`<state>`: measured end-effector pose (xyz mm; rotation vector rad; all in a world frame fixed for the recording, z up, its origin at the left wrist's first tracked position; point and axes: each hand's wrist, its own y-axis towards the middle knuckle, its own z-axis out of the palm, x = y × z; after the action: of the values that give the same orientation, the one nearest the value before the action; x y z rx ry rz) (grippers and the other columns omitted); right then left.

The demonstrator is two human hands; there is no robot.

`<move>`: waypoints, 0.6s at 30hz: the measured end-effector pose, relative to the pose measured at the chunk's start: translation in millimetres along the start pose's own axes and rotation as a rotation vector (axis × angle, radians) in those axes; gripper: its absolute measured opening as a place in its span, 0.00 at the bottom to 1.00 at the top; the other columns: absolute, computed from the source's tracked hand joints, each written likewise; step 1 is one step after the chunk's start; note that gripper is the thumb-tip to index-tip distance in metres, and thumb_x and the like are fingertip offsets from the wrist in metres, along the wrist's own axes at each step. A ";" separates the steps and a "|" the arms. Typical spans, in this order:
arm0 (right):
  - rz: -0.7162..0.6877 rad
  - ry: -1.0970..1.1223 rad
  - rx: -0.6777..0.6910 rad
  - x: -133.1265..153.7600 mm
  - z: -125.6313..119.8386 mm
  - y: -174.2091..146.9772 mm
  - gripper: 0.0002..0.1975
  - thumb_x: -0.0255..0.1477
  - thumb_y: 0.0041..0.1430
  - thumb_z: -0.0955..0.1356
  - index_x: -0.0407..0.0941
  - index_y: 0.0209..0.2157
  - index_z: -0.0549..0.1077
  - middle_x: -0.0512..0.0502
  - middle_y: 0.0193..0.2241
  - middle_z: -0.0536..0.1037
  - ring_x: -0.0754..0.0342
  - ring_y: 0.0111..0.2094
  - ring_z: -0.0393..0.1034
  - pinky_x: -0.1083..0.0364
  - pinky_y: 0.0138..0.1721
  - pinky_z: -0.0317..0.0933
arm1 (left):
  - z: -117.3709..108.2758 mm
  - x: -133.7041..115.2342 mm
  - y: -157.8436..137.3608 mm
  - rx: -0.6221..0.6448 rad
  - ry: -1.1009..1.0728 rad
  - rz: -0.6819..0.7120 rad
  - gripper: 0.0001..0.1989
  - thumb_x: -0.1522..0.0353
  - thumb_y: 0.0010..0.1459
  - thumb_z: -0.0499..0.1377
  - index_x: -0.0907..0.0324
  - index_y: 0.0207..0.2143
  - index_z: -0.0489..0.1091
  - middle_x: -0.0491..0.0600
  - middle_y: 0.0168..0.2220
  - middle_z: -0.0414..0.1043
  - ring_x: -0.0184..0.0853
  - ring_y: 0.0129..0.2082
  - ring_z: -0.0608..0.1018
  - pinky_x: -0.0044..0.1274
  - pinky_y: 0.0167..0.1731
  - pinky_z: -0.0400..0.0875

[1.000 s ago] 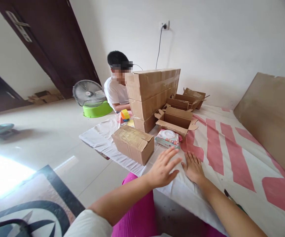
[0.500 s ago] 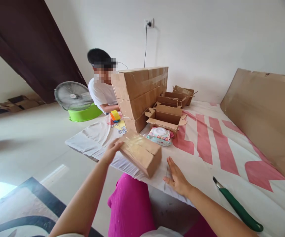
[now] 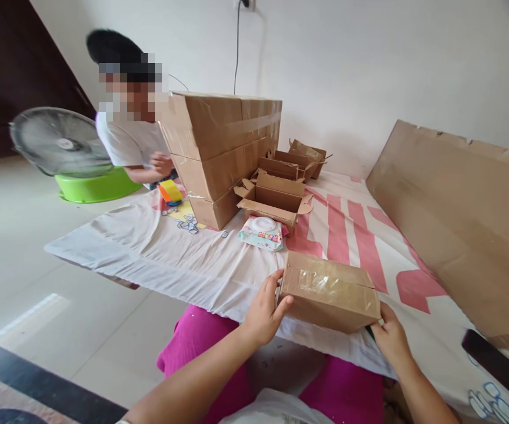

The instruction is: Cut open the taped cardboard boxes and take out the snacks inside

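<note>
Carton point(image 3: 330, 292) runs crosswise, long axis slanting, right end nearer.

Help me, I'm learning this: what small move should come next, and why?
Probably ease the taped box slightly inward: left hand and right hand are at its opposite ends, and it is close to the table's near edge.

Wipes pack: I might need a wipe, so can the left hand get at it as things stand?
Probably yes: only cloth seems to lie between the left hand and the wipes pack, though that hand is on the taped box.
</note>
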<state>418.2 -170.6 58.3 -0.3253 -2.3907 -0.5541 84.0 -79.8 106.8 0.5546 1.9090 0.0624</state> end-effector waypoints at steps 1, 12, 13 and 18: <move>-0.016 -0.076 0.018 -6.4 -7.5 -1.3 0.19 0.40 0.51 0.63 0.46 0.41 0.74 0.37 0.43 0.80 0.41 0.47 0.73 0.44 0.50 0.65 | -0.8 0.5 0.7 -0.006 -0.010 0.013 0.28 0.55 0.63 0.51 0.60 0.60 0.58 0.60 0.54 0.68 0.43 0.53 0.72 0.37 0.52 0.68; -0.053 -0.413 0.120 -31.0 -20.2 -15.6 0.18 0.40 0.55 0.60 0.45 0.39 0.73 0.36 0.36 0.78 0.40 0.40 0.74 0.43 0.44 0.67 | -15.0 27.7 17.5 -0.233 -0.521 -0.186 0.11 0.63 0.59 0.55 0.61 0.39 0.68 0.49 0.32 0.73 0.33 0.31 0.78 0.27 0.33 0.74; -0.044 -0.421 0.095 -30.4 -23.6 -12.2 0.20 0.40 0.56 0.59 0.44 0.41 0.73 0.36 0.38 0.78 0.40 0.42 0.74 0.43 0.45 0.67 | -15.4 24.4 15.4 -0.240 -0.450 -0.119 0.09 0.65 0.60 0.55 0.61 0.39 0.68 0.49 0.32 0.73 0.33 0.31 0.78 0.27 0.33 0.73; 0.057 -0.422 -0.054 -9.1 -51.1 8.4 0.25 0.36 0.58 0.56 0.40 0.51 0.70 0.37 0.38 0.79 0.43 0.39 0.76 0.46 0.42 0.69 | -20.3 -7.3 13.3 -0.203 0.060 0.530 0.13 0.73 0.61 0.56 0.58 0.49 0.67 0.54 0.43 0.74 0.38 0.46 0.74 0.32 0.46 0.71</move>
<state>455.9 -187.9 90.5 -0.5811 -2.7613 -0.5686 72.7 -66.6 125.3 0.9116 1.7403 0.6125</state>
